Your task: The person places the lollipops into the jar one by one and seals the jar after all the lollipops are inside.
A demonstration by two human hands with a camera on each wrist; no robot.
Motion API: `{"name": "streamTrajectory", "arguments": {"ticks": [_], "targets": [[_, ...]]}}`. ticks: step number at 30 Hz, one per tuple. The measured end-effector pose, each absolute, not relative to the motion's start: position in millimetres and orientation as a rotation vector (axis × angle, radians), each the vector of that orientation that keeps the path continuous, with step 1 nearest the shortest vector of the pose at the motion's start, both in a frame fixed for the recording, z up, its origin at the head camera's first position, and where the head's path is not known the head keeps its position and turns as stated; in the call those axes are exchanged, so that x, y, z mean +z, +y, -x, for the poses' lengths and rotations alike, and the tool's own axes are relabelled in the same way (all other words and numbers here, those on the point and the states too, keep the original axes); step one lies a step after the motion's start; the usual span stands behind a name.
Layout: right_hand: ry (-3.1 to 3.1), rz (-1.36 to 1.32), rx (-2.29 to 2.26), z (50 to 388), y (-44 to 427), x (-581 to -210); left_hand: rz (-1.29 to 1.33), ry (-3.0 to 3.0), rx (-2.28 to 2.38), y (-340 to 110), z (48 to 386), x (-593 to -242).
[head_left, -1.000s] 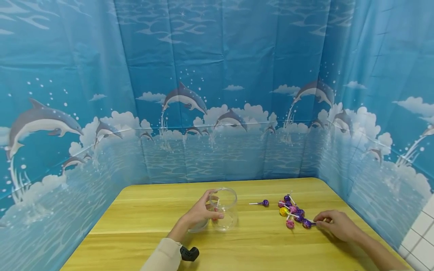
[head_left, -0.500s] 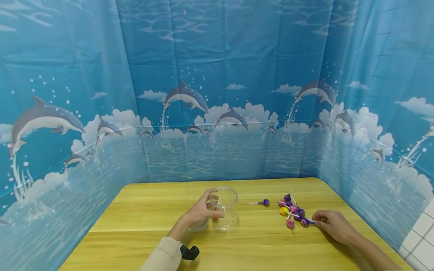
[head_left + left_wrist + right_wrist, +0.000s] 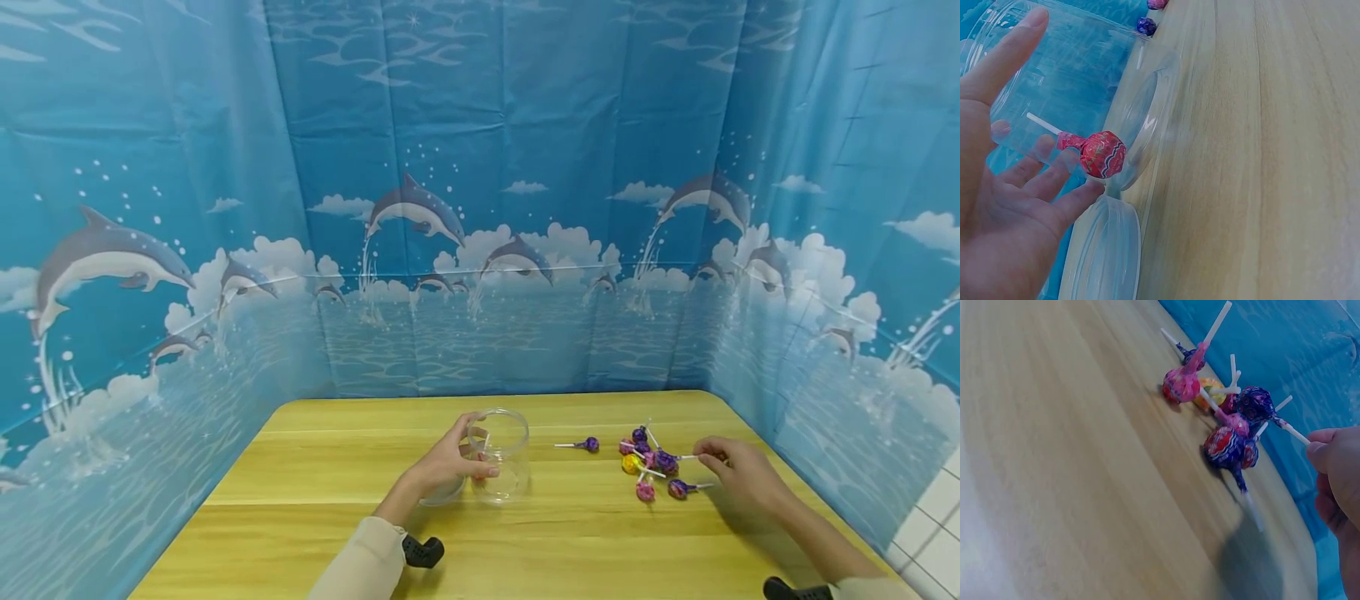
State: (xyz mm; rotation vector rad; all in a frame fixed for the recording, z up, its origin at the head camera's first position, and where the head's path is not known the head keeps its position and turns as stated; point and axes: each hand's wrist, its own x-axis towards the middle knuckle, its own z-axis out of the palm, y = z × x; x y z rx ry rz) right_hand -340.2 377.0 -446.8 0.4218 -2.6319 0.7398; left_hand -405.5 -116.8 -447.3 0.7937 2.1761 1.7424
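Note:
My left hand (image 3: 448,462) holds a clear plastic jar (image 3: 510,465), thumb on one side and fingers on the other. Through its wall a red-wrapped lollipop (image 3: 1104,154) shows near the bottom. Beside the jar, below the left fingers, lies a clear round lid (image 3: 1110,250). At the right of the table my right hand (image 3: 738,471) pinches the white stick of a purple lollipop (image 3: 1255,405) at the edge of a small heap. Just nearer to me lies a purple-and-red lollipop (image 3: 678,489), its stick free. The heap also includes a pink lollipop (image 3: 1180,385) and a yellow one (image 3: 632,463).
A single purple lollipop (image 3: 592,444) lies between the jar and the heap, stick pointing left. The yellow wooden table (image 3: 525,550) meets a blue dolphin-print curtain (image 3: 465,342) at the back and sides.
My right hand has shifted farther back, from the nearer purple-and-red lollipop's stick to the stick of another purple lollipop. My left hand keeps holding the jar in place.

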Motion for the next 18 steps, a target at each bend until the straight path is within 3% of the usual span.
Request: {"name": "streamTrajectory", "arguments": {"ticks": [18], "targets": [[-2.51,-0.464,0.725,358,338,-421,-0.804,2.186,1.731,-117,411,-451]]}}
